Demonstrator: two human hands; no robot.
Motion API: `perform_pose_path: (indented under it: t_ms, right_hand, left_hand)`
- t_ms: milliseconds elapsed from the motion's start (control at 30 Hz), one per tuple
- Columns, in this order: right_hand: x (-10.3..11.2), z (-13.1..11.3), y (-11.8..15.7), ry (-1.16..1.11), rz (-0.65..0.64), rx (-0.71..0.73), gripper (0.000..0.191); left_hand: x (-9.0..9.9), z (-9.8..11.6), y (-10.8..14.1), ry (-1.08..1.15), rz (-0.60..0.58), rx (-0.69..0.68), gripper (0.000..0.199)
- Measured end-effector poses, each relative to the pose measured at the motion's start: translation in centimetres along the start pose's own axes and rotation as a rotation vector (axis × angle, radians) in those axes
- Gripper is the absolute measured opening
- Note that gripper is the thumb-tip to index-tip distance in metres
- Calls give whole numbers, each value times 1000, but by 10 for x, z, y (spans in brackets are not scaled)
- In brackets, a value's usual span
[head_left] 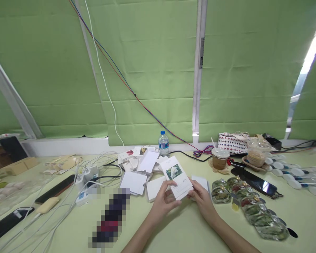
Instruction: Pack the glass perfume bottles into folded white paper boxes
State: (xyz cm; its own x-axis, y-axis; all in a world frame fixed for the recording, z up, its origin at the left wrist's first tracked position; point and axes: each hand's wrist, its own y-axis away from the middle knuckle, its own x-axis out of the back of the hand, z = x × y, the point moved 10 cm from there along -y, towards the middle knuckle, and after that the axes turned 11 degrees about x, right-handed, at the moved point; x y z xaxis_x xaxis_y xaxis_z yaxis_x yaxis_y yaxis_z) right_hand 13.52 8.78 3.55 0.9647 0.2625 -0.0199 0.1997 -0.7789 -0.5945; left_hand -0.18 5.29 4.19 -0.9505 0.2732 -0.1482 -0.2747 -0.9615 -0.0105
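Both my hands hold a white box (pixel 175 175) with a picture of a white flower and small print on its front. The box is tilted, its top leaning to the left. My left hand (pixel 164 198) grips its lower left edge, with the thumb under the near edge. The fingers of my right hand (pixel 203 201) are closed on the lower right corner. Just behind lies a loose pile of white boxes (pixel 133 182), some with flower pictures. A pale flat piece (pixel 201 182) is partly hidden behind my right hand.
Clear rounded containers (pixel 260 214) line up at the right beside a black phone (pixel 254 181). A water bottle (pixel 163 143) and a drink cup (pixel 219 159) stand at the back. White cables (pixel 65 207), a power strip (pixel 84 175) and phones (pixel 10 223) lie at the left.
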Motion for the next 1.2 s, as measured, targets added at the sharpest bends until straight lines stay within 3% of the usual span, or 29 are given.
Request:
perform_pose_path:
  t_ms: [133,333,733,1200]
  right_hand:
    - [3,-1,1,69,11,12,36]
    - [5,6,7,-79,138,-66,28]
    - [6,15,16,71,154,-160,29]
    - [13,-3,12,55,276,-6,22]
  left_hand:
    - [-2,-1,-2,13,6,-16,50]
    - [1,-5,-5,74,43,-25,50]
    - [5,-8,-6,60,70,-18,51]
    - [15,-9,-6,-22,161,-43,69]
